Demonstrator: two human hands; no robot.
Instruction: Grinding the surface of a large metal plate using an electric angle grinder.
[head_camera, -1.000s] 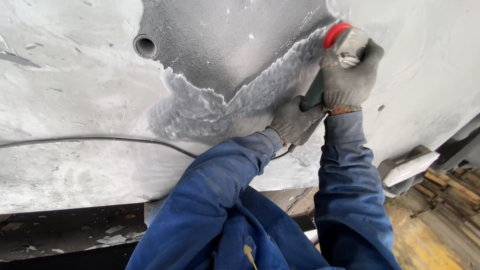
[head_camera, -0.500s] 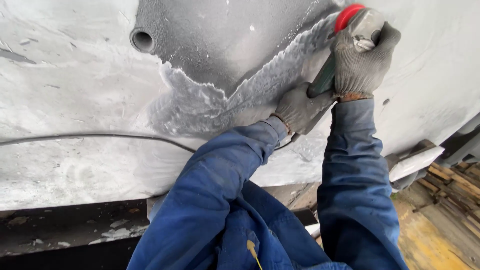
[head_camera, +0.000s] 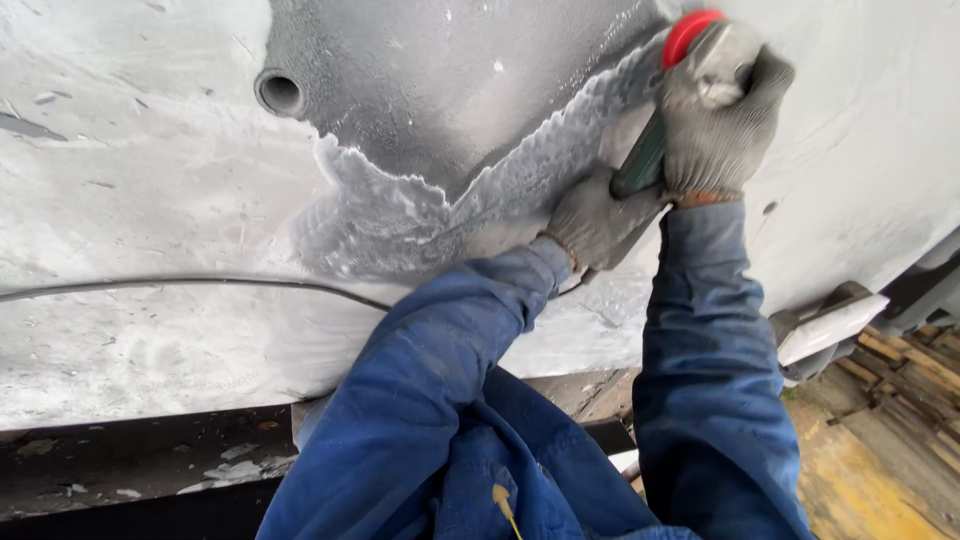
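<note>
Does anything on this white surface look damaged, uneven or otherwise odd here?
Yes. The white coating is stripped to bare grey in a patch with a jagged, rippled edge. Both gloved hands, left and right, hold a red-and-green power tool at that edge. Nothing looks spilled.

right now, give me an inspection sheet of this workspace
surface: large white painted panel with a bare grey ground patch and a round hole
job's things: green-bodied grinder with a red guard, head against the panel at the patch's edge
clutter: paint flakes on the dark ledge below
grippers: left hand gloved, on the tool's rear; right hand gloved, around its head
cables: thin dark line across the panel
surroundings: wooden planks lower right
</note>
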